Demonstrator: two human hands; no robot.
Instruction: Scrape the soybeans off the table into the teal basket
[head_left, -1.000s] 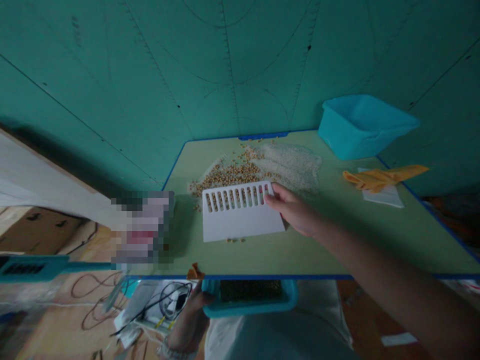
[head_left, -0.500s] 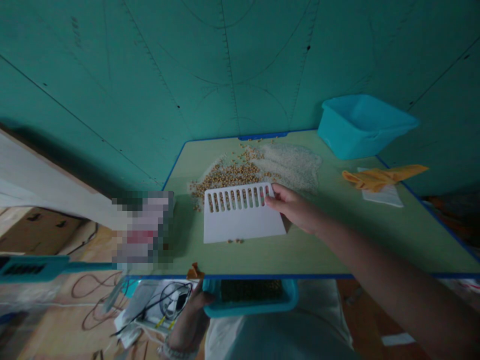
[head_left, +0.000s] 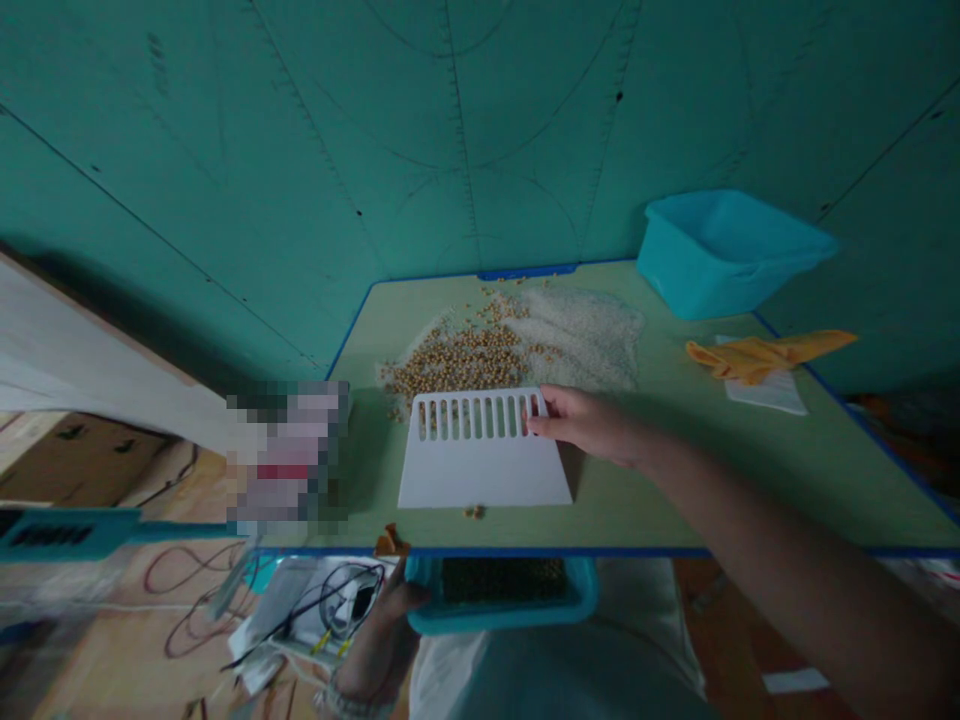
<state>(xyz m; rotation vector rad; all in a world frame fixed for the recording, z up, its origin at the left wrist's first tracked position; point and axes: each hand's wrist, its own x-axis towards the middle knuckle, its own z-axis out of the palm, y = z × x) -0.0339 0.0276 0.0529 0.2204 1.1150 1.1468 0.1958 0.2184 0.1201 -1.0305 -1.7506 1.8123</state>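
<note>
My right hand [head_left: 592, 425] grips the right end of a white slotted scraper [head_left: 484, 450] standing on the green table [head_left: 750, 480]. Two or three beans [head_left: 474, 511] lie just in front of its lower edge. Behind it a pile of tan beans [head_left: 457, 360] mixes with a spread of white rice [head_left: 585, 330]. Below the table's front edge my left hand [head_left: 386, 630] holds the left end of a teal tray [head_left: 501, 595] with dark beans in it.
A teal tub [head_left: 724, 250] stands at the back right corner. An orange cloth [head_left: 765, 355] lies on white paper [head_left: 772, 393] near the right edge. A small orange scrap [head_left: 390, 543] sits at the front edge. Cables [head_left: 337, 600] lie on the floor at left.
My right hand has dragged the scraper toward the front edge, pushing a few beans ahead of it. The left hand and tray have stayed put.
</note>
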